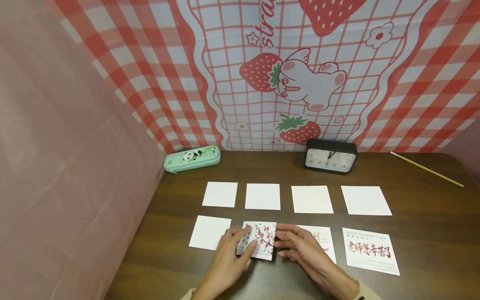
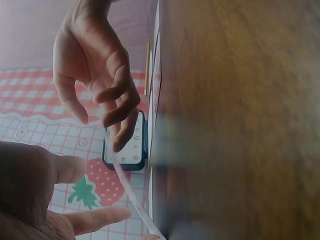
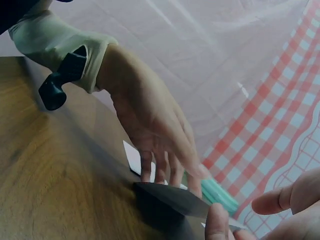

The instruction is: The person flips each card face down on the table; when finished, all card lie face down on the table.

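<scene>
A white card printed with red blossom branches (image 1: 264, 237) is between both hands in the head view, its right side tilted up from the table. My left hand (image 1: 228, 256) holds the card's left side, with the thumb reaching over the printed face. At the right edge, the fingers of my right hand (image 1: 300, 246) touch the card, while its thumb stands apart in the left wrist view. The card's dark underside (image 3: 172, 197) faces the right wrist camera. Partly behind my right hand lies a card with red print (image 1: 326, 239).
Beside it lies a card with red Chinese characters (image 1: 371, 252). A blank card (image 1: 210, 231) is at the left, and several blank cards (image 1: 262, 196) form a row behind. Farther back are a green pencil case (image 1: 192, 158), a black clock (image 1: 331, 156) and a yellow pencil (image 1: 427, 168).
</scene>
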The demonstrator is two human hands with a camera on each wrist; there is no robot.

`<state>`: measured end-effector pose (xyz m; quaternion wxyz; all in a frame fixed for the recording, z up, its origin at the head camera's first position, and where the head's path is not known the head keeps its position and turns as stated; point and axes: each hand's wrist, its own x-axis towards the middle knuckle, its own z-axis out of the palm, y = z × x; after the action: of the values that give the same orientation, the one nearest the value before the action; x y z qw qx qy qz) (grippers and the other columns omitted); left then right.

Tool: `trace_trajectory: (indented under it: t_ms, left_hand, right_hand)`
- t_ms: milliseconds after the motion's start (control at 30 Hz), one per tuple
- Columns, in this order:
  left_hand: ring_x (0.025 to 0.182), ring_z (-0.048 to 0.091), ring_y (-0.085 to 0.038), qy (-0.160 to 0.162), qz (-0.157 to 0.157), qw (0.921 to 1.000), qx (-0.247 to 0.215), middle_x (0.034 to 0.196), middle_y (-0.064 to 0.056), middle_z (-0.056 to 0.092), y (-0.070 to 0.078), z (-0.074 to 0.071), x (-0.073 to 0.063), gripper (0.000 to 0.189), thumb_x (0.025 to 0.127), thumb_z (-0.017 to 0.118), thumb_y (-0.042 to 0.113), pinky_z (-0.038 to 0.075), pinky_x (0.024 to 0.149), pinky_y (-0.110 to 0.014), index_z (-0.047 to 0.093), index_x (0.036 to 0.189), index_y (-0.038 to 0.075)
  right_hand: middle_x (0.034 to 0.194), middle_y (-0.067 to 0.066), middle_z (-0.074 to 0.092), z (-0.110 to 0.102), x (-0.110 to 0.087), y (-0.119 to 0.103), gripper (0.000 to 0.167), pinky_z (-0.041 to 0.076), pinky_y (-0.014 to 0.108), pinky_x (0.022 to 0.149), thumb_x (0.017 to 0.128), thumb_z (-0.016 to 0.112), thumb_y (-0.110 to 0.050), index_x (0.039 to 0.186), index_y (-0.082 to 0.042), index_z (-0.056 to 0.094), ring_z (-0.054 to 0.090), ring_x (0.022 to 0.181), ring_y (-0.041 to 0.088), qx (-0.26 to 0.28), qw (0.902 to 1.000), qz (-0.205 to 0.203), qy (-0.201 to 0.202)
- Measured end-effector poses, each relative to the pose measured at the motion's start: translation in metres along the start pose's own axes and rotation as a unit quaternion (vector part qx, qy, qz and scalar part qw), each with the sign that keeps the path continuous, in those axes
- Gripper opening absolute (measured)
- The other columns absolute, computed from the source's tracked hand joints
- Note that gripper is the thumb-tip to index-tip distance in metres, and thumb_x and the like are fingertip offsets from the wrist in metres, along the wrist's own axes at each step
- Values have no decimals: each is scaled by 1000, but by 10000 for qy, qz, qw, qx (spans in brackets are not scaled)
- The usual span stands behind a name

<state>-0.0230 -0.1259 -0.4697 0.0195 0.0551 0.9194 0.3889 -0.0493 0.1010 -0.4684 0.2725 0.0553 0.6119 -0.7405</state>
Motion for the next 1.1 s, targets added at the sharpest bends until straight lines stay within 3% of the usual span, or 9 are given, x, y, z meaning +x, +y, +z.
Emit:
trace_trajectory:
  t_ms: [200,467,633,800,967,1100]
  left_hand:
    - [123,55,-27,-83,-71,9999,-60,133,-7,62,4,3,-2,55,104,57,53,48,98,-44,64,144,16]
    - [122,58,-23,-200,-192,9992,-301,133,-5,62,7,7,-3,59,104,54,56,50,96,-38,59,148,16]
    - [117,63,-23,-347,-44,9965,-763,131,-9,63,8,5,-3,58,107,52,50,57,94,-32,54,151,12]
    - [125,64,-29,-494,130,9905,-1275,144,-15,60,12,4,-3,56,111,46,45,60,98,-33,49,155,10]
    - [132,63,-33,-495,219,9839,-1703,151,-17,58,15,2,-4,53,113,40,40,59,103,-43,47,155,8]
    - [134,61,-34,-333,265,9796,-1964,151,-17,59,16,0,-3,49,114,42,33,57,106,-48,52,152,5]
  right_hand:
    - [135,17,60,5,7,5,48,61,27,87,111,38,-15,148,14,39,67,101,12,159,9988,-85,-449]
    - [120,11,66,18,11,8,49,62,27,90,107,51,-16,144,17,42,71,98,13,330,9959,-162,-822]
    - [115,8,71,24,13,9,52,63,28,89,108,53,-16,145,18,40,73,97,12,389,9942,-266,-966]
    - [113,4,74,27,14,9,52,64,27,85,106,58,-20,142,16,46,73,94,12,272,9951,-274,-911]
    - [117,6,73,30,13,8,51,63,25,75,102,67,-25,137,10,54,70,98,15,-149,9980,-273,-549]
    - [128,14,66,32,12,6,49,63,31,81,99,73,-26,133,6,59,66,105,17,-415,9982,-386,-181]
